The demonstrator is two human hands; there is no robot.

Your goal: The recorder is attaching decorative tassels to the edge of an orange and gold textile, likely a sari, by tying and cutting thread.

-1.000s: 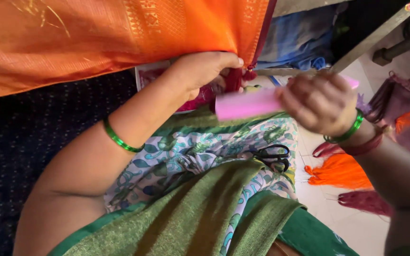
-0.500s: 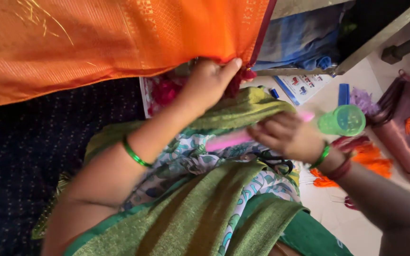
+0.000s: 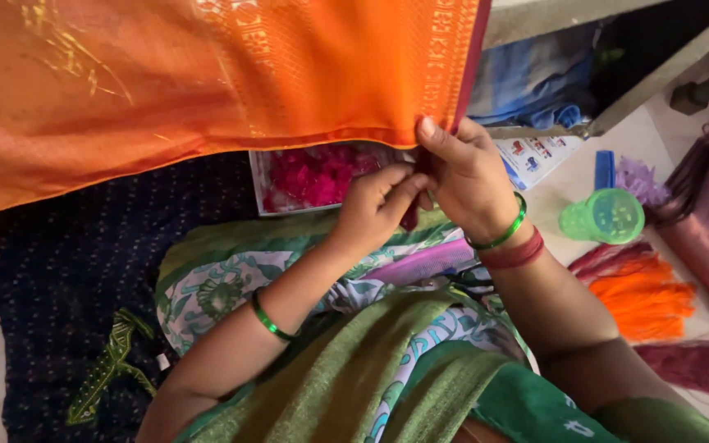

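The left hand [image 3: 375, 205] and the right hand [image 3: 465, 176] meet at the lower corner of the orange cloth [image 3: 207, 74], which hangs in front of the person from above. The right hand's thumb and fingers are pressed together on the cloth's maroon edge [image 3: 471, 57], just where it ends. The left hand's fingertips are closed in a pinch on a dark red tuft [image 3: 410, 215] that hangs from that same corner; what lies inside the pinch is hidden.

Risks, judged from this position:

- The grip covers only a narrow strip of edge. The weight of the hanging cloth is likely to pull the corner out of the fingers if either pinch loosens.
- A sharp pull on the tuft may pucker the fine weave or draw a thread along the border.
- The open box of pink thread [image 3: 313, 176] lies just below the hands. A dropped wrist could scatter its contents.
- The green cup [image 3: 602, 216] stands near the right forearm, with the orange tassel bundle [image 3: 638, 295] beside it. A backward sweep of the elbow could tip the cup.
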